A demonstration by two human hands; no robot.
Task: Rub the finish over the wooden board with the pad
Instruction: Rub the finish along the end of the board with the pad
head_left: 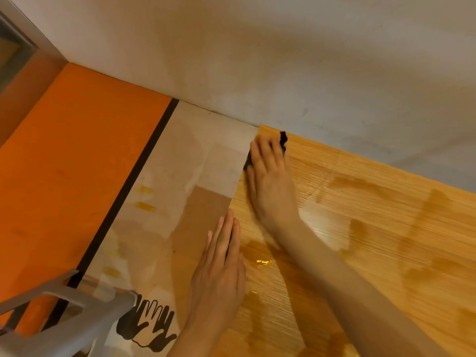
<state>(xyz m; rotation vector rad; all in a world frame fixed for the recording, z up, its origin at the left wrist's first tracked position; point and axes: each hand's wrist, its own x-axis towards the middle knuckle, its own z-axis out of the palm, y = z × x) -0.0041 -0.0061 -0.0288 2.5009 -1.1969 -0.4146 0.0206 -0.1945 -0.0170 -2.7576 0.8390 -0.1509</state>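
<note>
Rubbing at the board's far left corner now. Our right hand [268,173] lies flat over the dark pad [283,140], fingers spread and pressing it down; only bits of the pad peek out past the fingertips and at the thumb side, so whether any finger curls round it we cannot tell. Our left hand [221,256] is released, fingers straight and together, resting flat along the board's left edge, half on the wooden board [373,228] and half on the brown paper [180,202] under it.

The board lies in front of us and runs off to the right, against the wall [283,60], its long axis going right and towards us. The pad sits at the far end of the short left edge, just beside the wall. Wet finish [260,262] shows in darker patches: a glossy puddle near our left hand, more streaks right of our right forearm.

Our judgement: the coming stroke has to go right or back towards us, since wall and edge block the other ways. The right hand does it, being on the pad; the left only steadies. Most of the unrubbed board lies to the right of both hands.
</note>
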